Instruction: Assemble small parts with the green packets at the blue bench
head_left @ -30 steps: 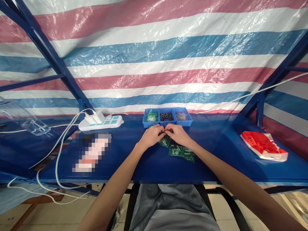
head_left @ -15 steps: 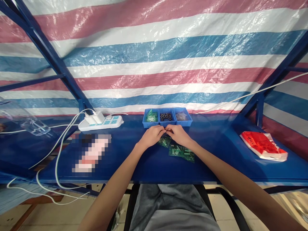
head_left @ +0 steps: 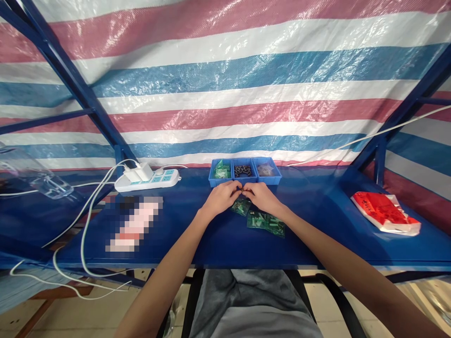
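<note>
Pinching a tiny, indistinct piece (head_left: 242, 189) between left hand (head_left: 221, 197) and right hand (head_left: 261, 196) toward table's (head_left: 225, 249) back edge, risking a drop if loosening.

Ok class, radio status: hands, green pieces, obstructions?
Left hand, right hand nearly touching, anything pinched too small to identify. Flat green pieces nearby on blue tabletop. No obstruction visible.

Three blue bins (head_left: 251, 179) — two hands (head_left: 221, 199) — one power strip (head_left: 158, 180).
</note>
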The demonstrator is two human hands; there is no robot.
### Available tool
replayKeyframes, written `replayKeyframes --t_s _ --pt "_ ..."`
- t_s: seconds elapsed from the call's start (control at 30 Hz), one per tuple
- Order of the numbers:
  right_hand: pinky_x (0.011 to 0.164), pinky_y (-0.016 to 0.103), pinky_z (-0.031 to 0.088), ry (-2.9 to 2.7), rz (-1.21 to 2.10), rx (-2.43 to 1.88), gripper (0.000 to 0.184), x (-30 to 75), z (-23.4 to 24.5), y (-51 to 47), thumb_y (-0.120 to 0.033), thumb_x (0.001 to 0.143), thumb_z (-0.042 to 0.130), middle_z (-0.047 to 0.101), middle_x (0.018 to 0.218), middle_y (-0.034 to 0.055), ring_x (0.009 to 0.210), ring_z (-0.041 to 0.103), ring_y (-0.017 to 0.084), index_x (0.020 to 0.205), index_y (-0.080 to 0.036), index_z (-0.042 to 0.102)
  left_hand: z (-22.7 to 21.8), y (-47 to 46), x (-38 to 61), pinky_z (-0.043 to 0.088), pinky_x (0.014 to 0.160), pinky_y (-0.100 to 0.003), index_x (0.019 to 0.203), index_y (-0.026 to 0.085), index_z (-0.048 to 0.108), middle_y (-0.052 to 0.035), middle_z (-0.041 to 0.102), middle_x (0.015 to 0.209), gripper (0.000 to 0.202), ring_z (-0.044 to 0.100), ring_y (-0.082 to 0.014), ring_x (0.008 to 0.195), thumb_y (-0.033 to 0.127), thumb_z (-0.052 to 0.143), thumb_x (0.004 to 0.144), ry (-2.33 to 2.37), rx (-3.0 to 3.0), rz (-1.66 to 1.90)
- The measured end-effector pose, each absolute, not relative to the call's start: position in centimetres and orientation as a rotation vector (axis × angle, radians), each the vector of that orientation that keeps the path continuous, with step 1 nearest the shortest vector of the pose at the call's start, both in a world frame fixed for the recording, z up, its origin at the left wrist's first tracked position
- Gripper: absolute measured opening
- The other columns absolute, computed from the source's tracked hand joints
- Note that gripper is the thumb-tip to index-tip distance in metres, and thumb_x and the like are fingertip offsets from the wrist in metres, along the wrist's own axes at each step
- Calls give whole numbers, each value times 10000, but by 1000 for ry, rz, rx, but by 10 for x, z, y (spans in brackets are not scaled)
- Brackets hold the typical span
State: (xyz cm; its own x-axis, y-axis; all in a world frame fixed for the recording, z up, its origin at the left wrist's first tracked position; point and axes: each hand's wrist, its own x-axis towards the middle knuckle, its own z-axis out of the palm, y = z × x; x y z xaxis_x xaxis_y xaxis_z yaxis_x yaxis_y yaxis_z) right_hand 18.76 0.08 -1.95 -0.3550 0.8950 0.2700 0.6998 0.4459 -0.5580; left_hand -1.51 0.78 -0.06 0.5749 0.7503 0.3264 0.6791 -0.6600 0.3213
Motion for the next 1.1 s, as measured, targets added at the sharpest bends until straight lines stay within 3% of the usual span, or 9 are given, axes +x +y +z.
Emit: replayKeyframes --t_s 0.5,0.7,0.9,1.1 --pt "643 269 366 -2118 465 -1323 206 187 -10 -4 -328 991 557 656 725 -3 677 586 172 836 -219 637 -4 9 -16 367 612 -280 1017 220 634 -36 657 891 211 607 -178 761 344 464 1015 1213 2687 631" --pt "705 270 406 -2106 457 -1135 125 185 -8 -5 -243 987 527 670 803 5 747 618 172 907 -210 618 -3 8 -15 343 603 -277 961 213 615 -44 663 903 212 613 -184 771 337 455 1026 1220 2709 601" --pt "771 280 432 -2166 399 -1163 167 186 -9 -5 -152 992 465 700 957 40 869 645 196 1019 -210 620 -6 10 -15 366 635 -276 965 220 623 -36 673 909 231 625 -188 796 335 436 1039 1198 2692 630" --pt "695 273 398 -2383 81 -1340 224 185 -7 -10 -159 1040 413 683 1085 104 980 630 226 1146 -191 608 -6 11 -15 409 691 -269 942 217 626 -39 691 942 253 650 -193 852 345 436 1049 1169 2638 645"
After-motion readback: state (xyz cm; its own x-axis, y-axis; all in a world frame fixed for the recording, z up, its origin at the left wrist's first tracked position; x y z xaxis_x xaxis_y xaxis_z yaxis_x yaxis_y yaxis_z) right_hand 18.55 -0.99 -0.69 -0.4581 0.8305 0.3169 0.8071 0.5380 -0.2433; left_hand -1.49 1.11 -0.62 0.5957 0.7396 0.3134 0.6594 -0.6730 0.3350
